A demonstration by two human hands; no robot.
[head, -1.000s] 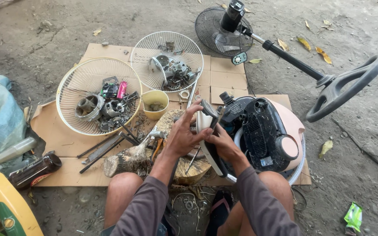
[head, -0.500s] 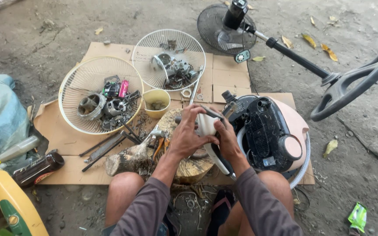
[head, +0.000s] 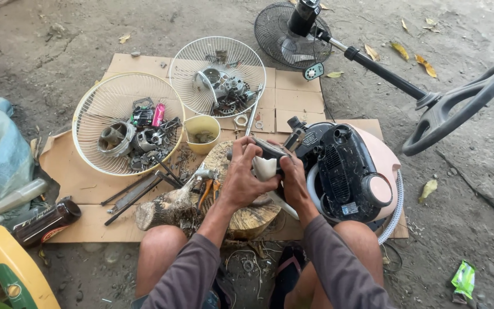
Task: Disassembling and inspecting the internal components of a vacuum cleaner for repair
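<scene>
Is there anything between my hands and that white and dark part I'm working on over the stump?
Nothing visible. The left hand and right hand already grip the white and dark part directly, above the wooden stump.

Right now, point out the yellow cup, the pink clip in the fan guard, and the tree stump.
yellow cup (head: 202, 134), head view, on its rim.
pink clip (head: 158, 114), head view, mid-body.
tree stump (head: 253, 216), head view, bare top face.

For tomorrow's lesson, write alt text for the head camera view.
A seated person's left hand and right hand grip a small white part over a wooden stump. Two fan grilles holding metal parts lie on cardboard beyond.
</scene>
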